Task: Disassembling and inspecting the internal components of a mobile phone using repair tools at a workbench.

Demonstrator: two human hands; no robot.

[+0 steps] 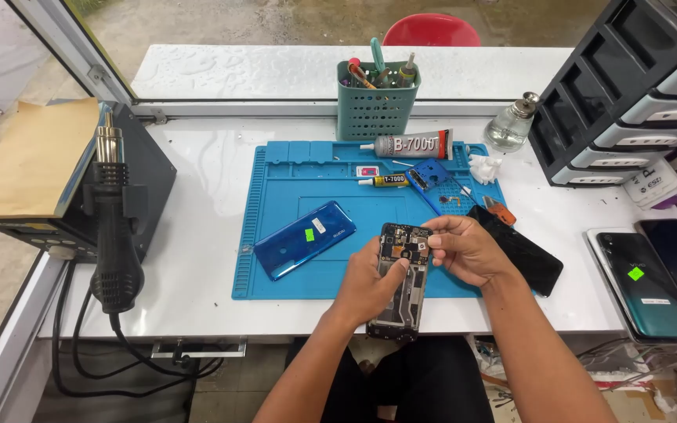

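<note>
Opened phone (403,278), back removed, gripped in the left hand (370,286), long axis running away from the body; right hand (464,249) pinches its far end; blue back cover (305,239) lies left of both hands on the mat (284,180), over the bench (197,235).

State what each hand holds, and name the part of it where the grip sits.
Both hold one opened phone. The left hand grips its left edge near the middle; the right hand pinches its top right corner.
</note>
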